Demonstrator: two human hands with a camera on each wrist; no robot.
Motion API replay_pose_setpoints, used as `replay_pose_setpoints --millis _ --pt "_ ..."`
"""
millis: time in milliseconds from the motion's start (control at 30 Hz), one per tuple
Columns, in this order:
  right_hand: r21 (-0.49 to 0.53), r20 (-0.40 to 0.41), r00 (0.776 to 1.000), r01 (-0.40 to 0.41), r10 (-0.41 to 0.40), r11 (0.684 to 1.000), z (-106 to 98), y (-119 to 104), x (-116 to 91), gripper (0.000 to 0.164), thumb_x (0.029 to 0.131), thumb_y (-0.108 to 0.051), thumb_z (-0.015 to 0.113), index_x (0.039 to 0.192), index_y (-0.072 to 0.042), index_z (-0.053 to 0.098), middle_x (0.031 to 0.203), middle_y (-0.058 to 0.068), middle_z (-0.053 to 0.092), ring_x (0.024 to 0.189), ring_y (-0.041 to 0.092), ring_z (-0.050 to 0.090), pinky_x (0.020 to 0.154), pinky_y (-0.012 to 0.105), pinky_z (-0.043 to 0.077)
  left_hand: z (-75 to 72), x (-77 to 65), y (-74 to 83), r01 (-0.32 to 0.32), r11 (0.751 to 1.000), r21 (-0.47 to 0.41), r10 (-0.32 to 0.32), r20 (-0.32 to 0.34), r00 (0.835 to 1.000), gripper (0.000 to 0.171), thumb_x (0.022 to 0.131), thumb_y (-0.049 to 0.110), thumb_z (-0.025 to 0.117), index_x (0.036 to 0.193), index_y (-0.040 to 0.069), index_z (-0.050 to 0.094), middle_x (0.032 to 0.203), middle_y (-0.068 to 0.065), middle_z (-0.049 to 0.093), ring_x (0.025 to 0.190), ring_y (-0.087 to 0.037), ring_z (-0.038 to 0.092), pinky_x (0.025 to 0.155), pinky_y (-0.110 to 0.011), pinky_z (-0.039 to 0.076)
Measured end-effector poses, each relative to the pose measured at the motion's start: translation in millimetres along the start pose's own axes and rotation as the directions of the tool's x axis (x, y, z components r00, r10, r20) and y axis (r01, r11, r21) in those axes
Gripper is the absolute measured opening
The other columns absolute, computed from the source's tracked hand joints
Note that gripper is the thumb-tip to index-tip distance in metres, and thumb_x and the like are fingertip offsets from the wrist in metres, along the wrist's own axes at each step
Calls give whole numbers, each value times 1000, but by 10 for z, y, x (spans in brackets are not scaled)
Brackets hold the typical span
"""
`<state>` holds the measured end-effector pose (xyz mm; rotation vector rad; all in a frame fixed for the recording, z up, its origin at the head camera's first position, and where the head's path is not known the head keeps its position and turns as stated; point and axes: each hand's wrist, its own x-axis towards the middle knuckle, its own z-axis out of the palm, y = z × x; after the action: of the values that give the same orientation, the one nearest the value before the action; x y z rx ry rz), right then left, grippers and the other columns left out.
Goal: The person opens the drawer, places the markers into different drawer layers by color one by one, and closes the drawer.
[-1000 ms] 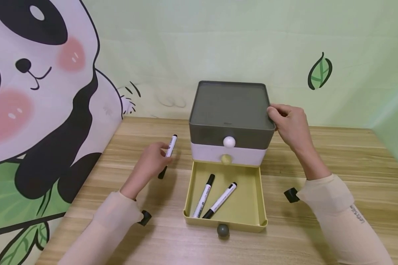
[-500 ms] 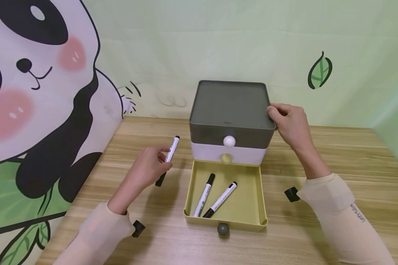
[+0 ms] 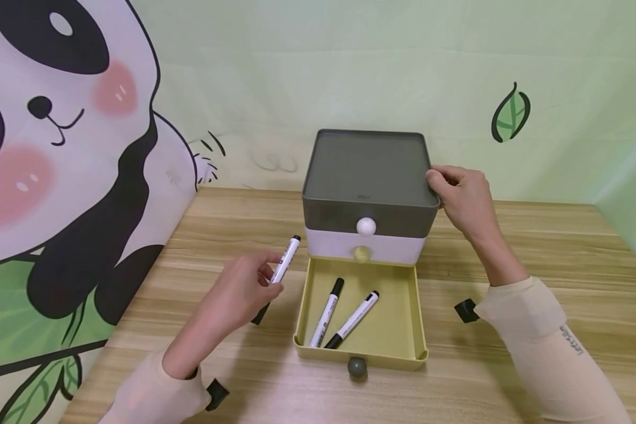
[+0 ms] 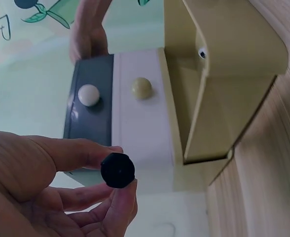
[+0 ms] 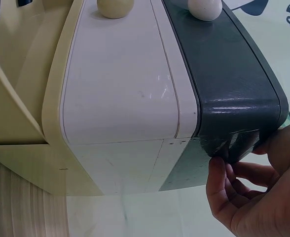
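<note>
Between the thumb and fingers of my left hand [image 3: 246, 288] is a white marker [image 3: 285, 262] with black ends, tilted and held left of the drawer. In the left wrist view its black cap [image 4: 118, 170] faces the camera. My right hand [image 3: 463, 200] grips the right side edge of the dark grey top of a stacked drawer box [image 3: 371, 168]. The yellow bottom drawer [image 3: 394, 318] is pulled out. Inside it lie two more white markers, one marker [image 3: 325, 315] on the left and another marker [image 3: 354, 318] slanting beside it.
The box's grey top drawer with a white knob [image 3: 366, 227] and white middle drawer with a yellow knob [image 3: 362, 254] are closed. A dark round knob [image 3: 357, 368] projects from the pulled-out drawer's front. Wooden tabletop [image 3: 551, 253] surrounds the box, with a panda-printed wall [image 3: 275, 88] behind.
My left hand has moved toward the front and slightly right with the marker, its wrist drawing nearer. The right hand stays at the box's edge, and the drawer has not moved.
</note>
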<state>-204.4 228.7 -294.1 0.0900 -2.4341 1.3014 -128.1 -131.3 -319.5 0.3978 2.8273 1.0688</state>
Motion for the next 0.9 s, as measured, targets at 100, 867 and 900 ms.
replay_pose_setpoints --millis 100,867,900 --pt "0 0 1000 1 -1 1000 1 4 0 40 104 -29 56 127 -1 72 103 22 72 65 5 60 60 18 50 7 -44 67 -19 1000 -2 19 4 1000 41 87 -3 77 127 -3 67 83 -6 68 79 -19 67 66 -32 56" --pt "-6 2 1000 -4 4 1000 0 -8 -6 41 104 -30 55 128 -1 72 105 22 72 66 5 60 60 18 50 246 -105 429 -91 996 -5 91 100 991 37 85 -4 77 121 -1 70 81 -3 65 73 -13 61 63 -27 53" --pt "-7 2 1000 -4 4 1000 1 -8 -6 41 104 -29 55 127 -1 72 104 22 72 66 5 60 60 18 50 264 -96 439 -96 995 -2 96 106 990 37 85 -4 77 121 -1 70 81 -3 64 72 -13 60 61 -26 52"
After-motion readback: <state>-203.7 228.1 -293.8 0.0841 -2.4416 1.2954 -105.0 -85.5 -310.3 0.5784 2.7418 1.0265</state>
